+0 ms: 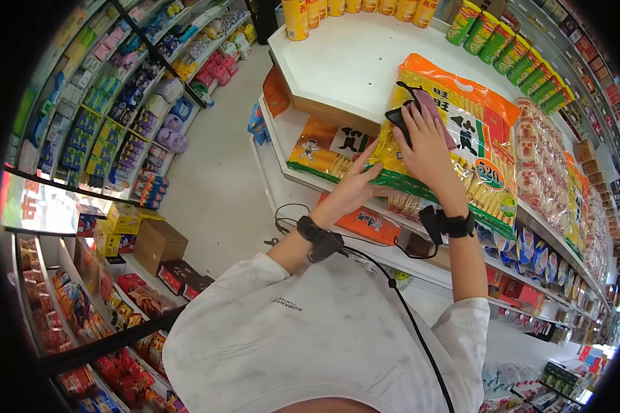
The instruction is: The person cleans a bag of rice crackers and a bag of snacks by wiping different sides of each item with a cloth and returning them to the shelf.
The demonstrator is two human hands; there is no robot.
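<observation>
A large yellow and orange bag of rice crackers (486,148) lies on the white display stand, its lower end reaching over the stand's edge. My right hand (427,144) presses a mauve and black cloth (442,118) against the upper left of the bag, fingers bent over it. Part of the cloth is hidden under the palm. At the bag's lower left corner, my left hand (351,191) pinches the edge between thumb and fingers. A similar bag (313,148) rests on the shelf just below, partly covered by the stand's top.
Yellow cans (296,20) line the back of the white stand (351,62). Green and yellow canisters (496,43) stand at the back right, with clear packs of snacks (536,162) beside the bag. A cable (399,292) runs from my wrist across my shirt. Stocked shelves (110,117) rise at left.
</observation>
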